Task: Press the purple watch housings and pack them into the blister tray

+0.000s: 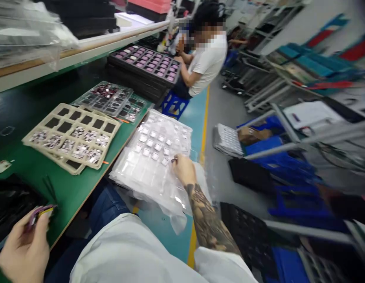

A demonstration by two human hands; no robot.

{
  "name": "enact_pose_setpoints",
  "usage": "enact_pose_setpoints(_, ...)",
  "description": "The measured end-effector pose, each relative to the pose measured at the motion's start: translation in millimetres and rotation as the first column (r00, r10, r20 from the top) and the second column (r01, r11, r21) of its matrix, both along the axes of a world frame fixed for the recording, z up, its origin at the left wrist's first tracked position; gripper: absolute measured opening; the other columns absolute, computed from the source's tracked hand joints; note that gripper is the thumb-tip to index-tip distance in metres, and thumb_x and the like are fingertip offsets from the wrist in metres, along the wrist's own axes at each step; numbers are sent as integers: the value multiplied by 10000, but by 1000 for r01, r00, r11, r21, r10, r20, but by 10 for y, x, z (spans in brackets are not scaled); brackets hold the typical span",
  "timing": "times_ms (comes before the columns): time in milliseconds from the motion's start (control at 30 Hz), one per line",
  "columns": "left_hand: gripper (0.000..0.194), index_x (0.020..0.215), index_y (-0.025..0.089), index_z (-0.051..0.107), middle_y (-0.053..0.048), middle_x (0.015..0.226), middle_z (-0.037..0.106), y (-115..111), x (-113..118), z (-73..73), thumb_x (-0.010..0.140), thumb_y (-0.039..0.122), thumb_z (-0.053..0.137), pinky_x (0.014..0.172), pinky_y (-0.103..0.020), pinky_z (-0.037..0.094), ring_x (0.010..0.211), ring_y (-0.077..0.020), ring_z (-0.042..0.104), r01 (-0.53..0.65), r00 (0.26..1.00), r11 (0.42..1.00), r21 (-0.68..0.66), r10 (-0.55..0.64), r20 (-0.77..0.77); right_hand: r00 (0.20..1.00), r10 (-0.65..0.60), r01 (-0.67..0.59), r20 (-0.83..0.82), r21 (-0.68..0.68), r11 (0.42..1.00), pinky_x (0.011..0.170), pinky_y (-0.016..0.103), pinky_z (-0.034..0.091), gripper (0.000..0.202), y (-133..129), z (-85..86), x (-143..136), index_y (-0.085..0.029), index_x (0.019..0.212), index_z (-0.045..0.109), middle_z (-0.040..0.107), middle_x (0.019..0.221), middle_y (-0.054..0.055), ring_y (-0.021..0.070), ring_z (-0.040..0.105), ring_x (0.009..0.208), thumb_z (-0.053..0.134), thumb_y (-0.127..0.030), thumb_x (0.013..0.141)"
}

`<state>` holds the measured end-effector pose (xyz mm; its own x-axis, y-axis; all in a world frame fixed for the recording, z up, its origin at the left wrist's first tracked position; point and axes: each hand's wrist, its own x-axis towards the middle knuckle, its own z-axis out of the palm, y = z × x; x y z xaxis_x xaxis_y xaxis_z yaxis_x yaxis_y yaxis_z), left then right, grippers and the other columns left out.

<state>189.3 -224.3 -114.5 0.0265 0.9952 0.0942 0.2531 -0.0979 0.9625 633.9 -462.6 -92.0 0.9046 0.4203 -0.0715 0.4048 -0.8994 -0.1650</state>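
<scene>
Your left hand [27,243], lower left, is pinching a small purple part [37,215]. Your right hand [182,169], mid-frame, has fingers curled by the white pieces [158,147]; can't tell if it's got one. Their clear tray [132,165], centre, reaches past the bench [79,192] edge, so a sleeve knock could maybe tip it and scatter pieces.

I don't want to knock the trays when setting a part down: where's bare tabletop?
Bare green tabletop shows between the left hand and the cream trays. A darker patch shows between those trays and the shelf edge. Crowded: beside the left hand, with black plastic, and beyond the cream trays, where clear trays and the black tray stack sit close.
</scene>
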Motion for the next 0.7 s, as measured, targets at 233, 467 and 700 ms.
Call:
enact_pose_setpoints(233,534,1310,163,718,-126,1042,868,-162,165,166,915,472,902,645,-294,649,750,-210,811,135,951,968,-210,-67,301,791,574,-547,211,664,510,705,380,683,282,828,221,-849,-272,1288,770,688,1215,110,190,724,815,553,-253,1109)
enact_pose_setpoints(467,570,1281,136,772,-122,1026,852,-167,-122,223,882,515,918,637,-313,660,816,-285,860,40,883,930,-365,138,449,315,947,-425,59,901,85,813,365,743,306,1922,238,-2308,-292,1303,782,694,1390,130,233,774,1109,677,-142,1057)
enact_pose_setpoints(700,519,1376,151,793,-123,1139,843,-175,-423,342,967,462,864,766,-333,678,754,-183,781,80,809,942,-327,130,573,-44,989,-508,139,849,-143,1068,532,640,364,2518,105,-2958,-304,1347,757,813,1308,87,278,725,1211,744,-126,1030)
